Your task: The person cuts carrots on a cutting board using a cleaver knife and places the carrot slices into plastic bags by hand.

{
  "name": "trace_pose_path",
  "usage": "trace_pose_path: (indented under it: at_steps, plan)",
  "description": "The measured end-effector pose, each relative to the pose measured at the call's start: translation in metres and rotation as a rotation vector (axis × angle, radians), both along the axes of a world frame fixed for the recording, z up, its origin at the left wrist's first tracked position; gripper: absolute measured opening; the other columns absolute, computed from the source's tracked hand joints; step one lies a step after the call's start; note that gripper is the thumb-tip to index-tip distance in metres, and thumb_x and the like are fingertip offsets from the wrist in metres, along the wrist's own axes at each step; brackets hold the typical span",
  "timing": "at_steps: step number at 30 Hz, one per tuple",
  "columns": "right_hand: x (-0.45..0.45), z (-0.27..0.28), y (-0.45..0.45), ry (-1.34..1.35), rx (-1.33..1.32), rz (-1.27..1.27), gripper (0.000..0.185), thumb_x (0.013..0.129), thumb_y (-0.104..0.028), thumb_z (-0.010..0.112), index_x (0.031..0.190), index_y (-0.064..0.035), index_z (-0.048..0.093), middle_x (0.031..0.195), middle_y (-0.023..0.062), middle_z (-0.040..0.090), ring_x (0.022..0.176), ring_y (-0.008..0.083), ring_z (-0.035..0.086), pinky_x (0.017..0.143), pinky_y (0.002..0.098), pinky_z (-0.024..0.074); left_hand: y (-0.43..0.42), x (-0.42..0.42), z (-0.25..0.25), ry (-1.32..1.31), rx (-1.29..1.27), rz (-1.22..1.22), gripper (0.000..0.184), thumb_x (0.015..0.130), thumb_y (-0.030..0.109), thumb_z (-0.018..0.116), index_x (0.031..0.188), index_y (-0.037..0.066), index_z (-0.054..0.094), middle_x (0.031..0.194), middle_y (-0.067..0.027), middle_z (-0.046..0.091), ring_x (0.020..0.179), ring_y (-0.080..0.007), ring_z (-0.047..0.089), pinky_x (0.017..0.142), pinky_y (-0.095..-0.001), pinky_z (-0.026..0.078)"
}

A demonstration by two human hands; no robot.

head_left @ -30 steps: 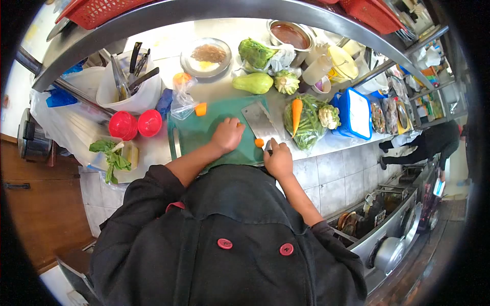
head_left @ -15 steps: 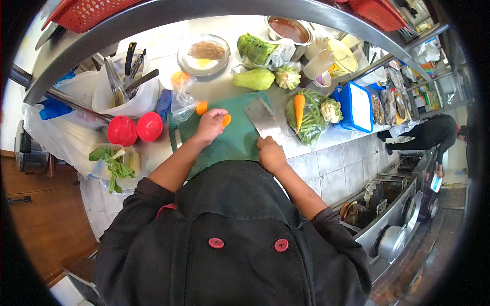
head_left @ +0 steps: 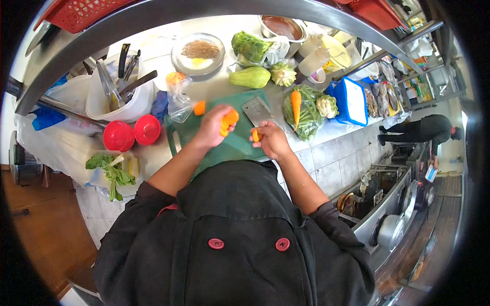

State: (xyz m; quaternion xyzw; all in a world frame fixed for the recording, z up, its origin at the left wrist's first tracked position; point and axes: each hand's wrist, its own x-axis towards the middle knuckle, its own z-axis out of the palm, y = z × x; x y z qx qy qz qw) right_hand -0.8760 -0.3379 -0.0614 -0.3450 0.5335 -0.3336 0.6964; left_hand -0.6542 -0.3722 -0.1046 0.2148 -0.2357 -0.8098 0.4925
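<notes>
Orange carrot pieces (head_left: 229,120) show at the fingers of my left hand (head_left: 210,128), raised over the green cutting board (head_left: 235,148). My right hand (head_left: 273,139) pinches a smaller carrot piece (head_left: 256,135) near the board's right side. The cleaver (head_left: 259,112) lies flat just beyond my right hand, its blade partly on the board; no hand holds it. A carrot chunk (head_left: 199,107) rests at the board's far left, beside a clear plastic bag (head_left: 178,102).
Beyond the board lie a pale green squash (head_left: 250,77) and a metal plate (head_left: 217,62). A bag of green beans (head_left: 306,122) carries a whole carrot (head_left: 296,108). Red bowls (head_left: 147,129) stand left. A metal shelf bar (head_left: 214,13) arches overhead. A person (head_left: 426,130) bends over far right.
My right hand has let go of the cleaver and now pinches a carrot piece. My left hand has lifted slightly and turned, showing more carrot in it.
</notes>
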Motion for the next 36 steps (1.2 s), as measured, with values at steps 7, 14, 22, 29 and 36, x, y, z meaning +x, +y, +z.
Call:
trace_pose_path:
  at_steps: [7, 14, 22, 29, 36]
  plan:
    - [0.01, -0.002, -0.007, -0.906, 0.256, -0.155, 0.05, 0.1, -0.049, 0.038, 0.117, -0.0045, 0.056, 0.114, 0.0163, 0.062, 0.108, 0.0286, 0.06, 0.097, 0.0426, 0.0467, 0.019, -0.089, 0.067, -1.027, -0.977, 0.33, 0.014, 0.084, 0.014, 0.062, 0.092, 0.003, 0.062, 0.091, -0.0158, 0.064, 0.085, -0.0332, 0.061, 0.077, -0.0428, 0.049]
    - [-0.04, 0.03, -0.031, -0.956, 0.168, -0.525, 0.038, 0.1, -0.04, 0.045, 0.111, -0.006, 0.057, 0.101, 0.0114, 0.063, 0.094, 0.0265, 0.062, 0.08, 0.0399, 0.0526, -0.027, -0.147, 0.115, -0.971, -1.256, 0.43, 0.01, 0.081, 0.013, 0.066, 0.083, 0.003, 0.064, 0.084, -0.0134, 0.065, 0.079, -0.0334, 0.062, 0.072, -0.041, 0.05]
    - [-0.151, 0.02, -0.034, -0.79, 0.092, -0.328, 0.024, 0.097, -0.03, 0.056, 0.107, -0.0089, 0.05, 0.087, 0.0084, 0.06, 0.065, 0.0195, 0.058, 0.045, 0.0295, 0.0411, -0.225, -0.246, 0.179, -1.384, -1.008, 0.302, 0.018, 0.089, 0.02, 0.065, 0.092, 0.003, 0.065, 0.084, -0.0071, 0.069, 0.079, -0.0161, 0.066, 0.073, -0.0315, 0.051]
    - [-0.233, 0.041, -0.022, -0.912, -0.054, -0.611, 0.04, 0.102, -0.045, 0.039, 0.117, -0.0105, 0.054, 0.107, 0.0114, 0.061, 0.086, 0.0255, 0.064, 0.059, 0.0339, 0.0549, -0.474, -0.349, 0.122, -1.524, -1.11, 0.322, 0.049, 0.086, 0.049, 0.065, 0.102, 0.003, 0.061, 0.094, -0.0128, 0.069, 0.088, -0.0294, 0.066, 0.081, -0.0401, 0.051]
    - [-0.284, 0.037, -0.015, -0.981, -0.144, -0.703, 0.053, 0.102, -0.051, 0.032, 0.121, -0.0069, 0.055, 0.111, 0.0144, 0.06, 0.089, 0.0272, 0.064, 0.06, 0.035, 0.0573, -0.616, -0.394, 0.102, -1.879, -1.388, 0.703, 0.063, 0.09, 0.058, 0.051, 0.12, 0.003, 0.059, 0.088, -0.013, 0.068, 0.079, -0.0291, 0.065, 0.079, -0.0418, 0.049]
